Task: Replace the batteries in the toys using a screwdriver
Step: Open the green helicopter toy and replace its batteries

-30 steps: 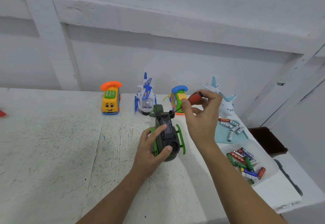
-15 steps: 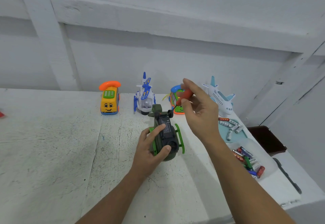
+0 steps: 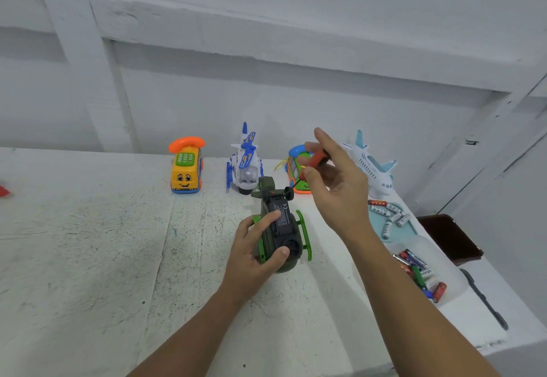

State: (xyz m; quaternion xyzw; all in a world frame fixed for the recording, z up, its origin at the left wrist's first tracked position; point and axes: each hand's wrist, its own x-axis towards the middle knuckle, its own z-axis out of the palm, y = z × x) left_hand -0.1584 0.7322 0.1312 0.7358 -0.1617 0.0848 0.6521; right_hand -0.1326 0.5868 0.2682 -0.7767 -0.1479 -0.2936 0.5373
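Helicopter (image 3: 281,225) upside down on table (image 3: 88,258), gripped by left hand (image 3: 254,246); right hand (image 3: 334,181) pinches screwdriver (image 3: 315,160), tip at its underside.

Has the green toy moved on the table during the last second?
No. The green toy, held by the left hand, lies at the same spot below the white helicopter, pointing the same way.

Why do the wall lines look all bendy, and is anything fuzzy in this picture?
Head view: the wide lens bends and tilts the wall beams near the edges. Light is soft and even, with only faint shadows and no glare on the table. The right hand and its screwdriver look slightly smeared; the green toy in the left hand is sharper.
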